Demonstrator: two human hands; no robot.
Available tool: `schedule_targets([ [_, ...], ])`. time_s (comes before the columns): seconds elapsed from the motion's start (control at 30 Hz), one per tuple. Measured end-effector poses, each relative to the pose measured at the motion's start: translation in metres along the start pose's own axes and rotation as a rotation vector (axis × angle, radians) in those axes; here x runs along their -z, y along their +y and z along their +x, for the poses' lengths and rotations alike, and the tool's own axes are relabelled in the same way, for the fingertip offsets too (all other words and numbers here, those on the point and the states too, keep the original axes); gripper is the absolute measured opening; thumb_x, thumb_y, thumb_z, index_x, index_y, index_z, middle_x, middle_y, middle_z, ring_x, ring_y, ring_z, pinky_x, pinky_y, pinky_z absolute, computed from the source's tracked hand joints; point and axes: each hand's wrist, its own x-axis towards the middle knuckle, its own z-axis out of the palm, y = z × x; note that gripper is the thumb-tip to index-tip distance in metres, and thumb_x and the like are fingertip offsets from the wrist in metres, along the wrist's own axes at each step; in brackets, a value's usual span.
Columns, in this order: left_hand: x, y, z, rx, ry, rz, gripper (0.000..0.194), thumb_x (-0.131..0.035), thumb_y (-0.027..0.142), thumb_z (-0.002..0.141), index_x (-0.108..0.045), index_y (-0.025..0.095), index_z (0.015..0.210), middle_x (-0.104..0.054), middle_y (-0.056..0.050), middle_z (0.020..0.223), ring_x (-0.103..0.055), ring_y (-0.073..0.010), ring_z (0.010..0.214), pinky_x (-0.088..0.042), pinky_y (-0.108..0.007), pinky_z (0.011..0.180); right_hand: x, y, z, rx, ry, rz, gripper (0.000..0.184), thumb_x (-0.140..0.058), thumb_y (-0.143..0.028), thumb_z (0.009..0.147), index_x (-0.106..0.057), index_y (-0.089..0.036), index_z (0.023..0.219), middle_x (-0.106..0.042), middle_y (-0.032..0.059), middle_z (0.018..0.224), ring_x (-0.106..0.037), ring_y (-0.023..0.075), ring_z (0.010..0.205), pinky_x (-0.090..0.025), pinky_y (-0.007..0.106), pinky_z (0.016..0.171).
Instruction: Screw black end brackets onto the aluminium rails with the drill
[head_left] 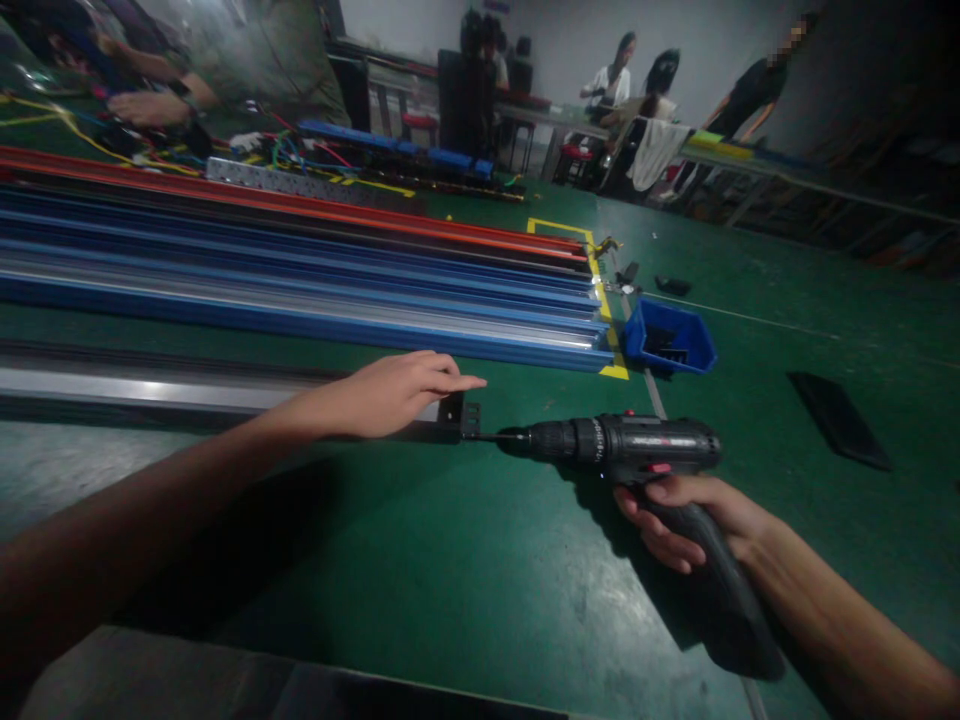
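Observation:
My left hand [397,393] lies over the end of a long dark metal profile with a silver strip [187,388]. One digit stretches out to the right; the others curl over the far side, partly hidden. A black end cap [454,415] sits at the profile's right end. My right hand [679,520] is wrapped round the grip of a black cordless drill [622,445], which lies level and points left. Its long thin bit [495,436] reaches the end cap; whether it sits in a screw there is too small to tell.
Blue profiles [300,290] and orange-red profiles [337,210] lie beyond. To the right are a blue bin [705,345] with dark parts and a dark flat piece [840,420]. A co-worker's hand [150,108] is among wires at far left; other people stand and sit behind.

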Motion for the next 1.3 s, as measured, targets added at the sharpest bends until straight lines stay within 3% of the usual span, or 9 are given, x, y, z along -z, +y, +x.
schedule_targets([
  [0.67, 0.002, 0.003, 0.0, -0.011, 0.004, 0.011, 0.047, -0.032, 0.022, 0.105, -0.055, 0.03, 0.146, -0.063, -0.005, 0.126, -0.058, -0.0169, 0.114, -0.043, -0.029, 0.101, -0.004, -0.003, 0.0, -0.03, 0.018, 0.005, 0.025, -0.065, -0.026, 0.091, -0.072, -0.006, 0.104, -0.065, 0.0034, 0.076, -0.059, 0.0062, 0.043, -0.057, 0.021, 0.05],
  [1.03, 0.005, 0.008, 0.0, 0.015, -0.009, 0.028, 0.044, -0.033, 0.036, 0.107, -0.054, 0.03, 0.146, -0.063, -0.005, 0.125, -0.058, -0.0184, 0.116, -0.043, -0.031, 0.102, -0.001, -0.002, 0.0, -0.03, 0.014, 0.004, 0.026, -0.064, -0.027, 0.091, -0.072, -0.006, 0.105, -0.066, 0.0038, 0.077, -0.058, 0.006, 0.042, -0.057, 0.021, 0.05],
  [1.17, 0.006, 0.012, -0.004, 0.01, 0.03, 0.069, 0.048, -0.037, 0.04, 0.106, -0.044, 0.03, 0.153, -0.057, -0.007, 0.136, -0.059, -0.0196, 0.117, -0.046, -0.032, 0.101, -0.002, -0.002, 0.0, -0.021, 0.005, -0.002, 0.026, -0.064, -0.027, 0.091, -0.071, -0.006, 0.105, -0.066, 0.004, 0.078, -0.058, 0.0063, 0.044, -0.057, 0.022, 0.05],
  [1.3, 0.004, 0.014, -0.011, -0.102, 0.123, 0.214, 0.054, -0.045, 0.043, 0.102, -0.044, 0.025, 0.153, -0.055, -0.012, 0.142, -0.058, -0.0259, 0.123, -0.047, -0.039, 0.103, -0.004, -0.003, 0.001, -0.02, 0.0, -0.001, 0.026, -0.063, -0.026, 0.092, -0.07, -0.006, 0.106, -0.066, 0.0038, 0.078, -0.058, 0.0062, 0.044, -0.057, 0.022, 0.052],
])
